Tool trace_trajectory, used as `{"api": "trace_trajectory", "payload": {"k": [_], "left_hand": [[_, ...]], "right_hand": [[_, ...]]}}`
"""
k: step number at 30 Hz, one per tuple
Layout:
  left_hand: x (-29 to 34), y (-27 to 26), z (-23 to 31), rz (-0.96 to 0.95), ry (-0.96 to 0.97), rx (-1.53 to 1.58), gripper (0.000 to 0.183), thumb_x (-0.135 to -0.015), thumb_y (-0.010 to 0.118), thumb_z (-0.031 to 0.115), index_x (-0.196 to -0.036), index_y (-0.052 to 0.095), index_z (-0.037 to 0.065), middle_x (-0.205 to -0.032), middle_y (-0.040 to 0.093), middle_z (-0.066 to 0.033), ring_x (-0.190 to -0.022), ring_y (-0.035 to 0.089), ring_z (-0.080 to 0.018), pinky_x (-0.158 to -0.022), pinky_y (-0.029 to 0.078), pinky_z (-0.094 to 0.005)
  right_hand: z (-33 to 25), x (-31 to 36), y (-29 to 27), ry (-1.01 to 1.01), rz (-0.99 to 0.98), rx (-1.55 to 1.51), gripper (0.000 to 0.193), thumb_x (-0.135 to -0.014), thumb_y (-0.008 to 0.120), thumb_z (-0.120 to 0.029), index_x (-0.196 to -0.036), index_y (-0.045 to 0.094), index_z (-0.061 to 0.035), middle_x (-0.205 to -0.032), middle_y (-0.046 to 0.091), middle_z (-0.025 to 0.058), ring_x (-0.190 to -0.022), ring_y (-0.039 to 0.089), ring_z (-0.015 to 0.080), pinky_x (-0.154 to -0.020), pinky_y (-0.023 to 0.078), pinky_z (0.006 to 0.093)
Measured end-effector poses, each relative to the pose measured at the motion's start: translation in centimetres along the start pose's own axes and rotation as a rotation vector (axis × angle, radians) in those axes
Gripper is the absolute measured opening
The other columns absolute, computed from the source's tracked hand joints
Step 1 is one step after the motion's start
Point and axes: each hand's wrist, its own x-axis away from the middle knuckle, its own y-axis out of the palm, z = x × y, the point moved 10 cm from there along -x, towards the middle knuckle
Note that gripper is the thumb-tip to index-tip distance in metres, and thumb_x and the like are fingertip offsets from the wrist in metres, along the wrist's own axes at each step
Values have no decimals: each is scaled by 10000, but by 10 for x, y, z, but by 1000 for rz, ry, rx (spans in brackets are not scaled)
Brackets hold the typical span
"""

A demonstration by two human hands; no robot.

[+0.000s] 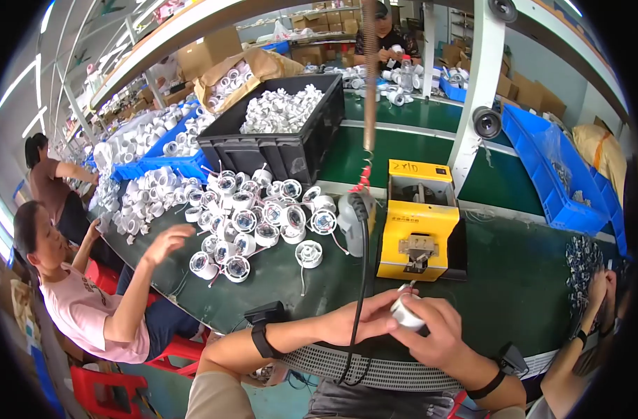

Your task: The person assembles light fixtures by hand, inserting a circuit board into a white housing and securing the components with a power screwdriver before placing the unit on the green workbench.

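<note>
Head view: both hands meet at the near edge of the green table, just in front of the yellow machine. Left hand and right hand are both closed around one small white round fitting, fingers wrapped narrow. It sits between the palms, partly hidden. A thin wire tip sticks out of it on the far side, toward the machine's front jaw. The fitting's axis looks tilted up and away, but the fingers cover too much to be sure.

Progress, as a judgement: one piece in hand, not yet at the machine. A heap of similar white fittings with wires lies far left on the table, well apart from the hands, so plenty looks left. No sorted finished pile that I can tell apart.

Black crate behind the heap holds more white parts. A co-worker's hand reaches toward the heap from the left.
</note>
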Motion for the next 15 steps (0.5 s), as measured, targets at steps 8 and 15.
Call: {"api": "trace_trajectory", "payload": {"k": [8,15], "left_hand": [[-7,-12,-17,26,-98,44,626,-878,648,68,-1419,338,10,-1438,387,-108,-1311,389,-196,-1094,330,-361],[-2,-3,-29,-101,-273,27,571,-840,635,-34,-1360,400,-6,-1252,411,-65,-1170,464,-157,-1009,399,-288]], "right_hand": [[37,24,-2,295,-1,-427,290,-690,772,-148,-945,654,-76,-1101,606,146,-912,619,313,-739,531,363],[58,29,25,596,-135,-621,178,-811,663,-25,-983,634,9,-971,647,134,-790,651,229,-734,517,298]]}}
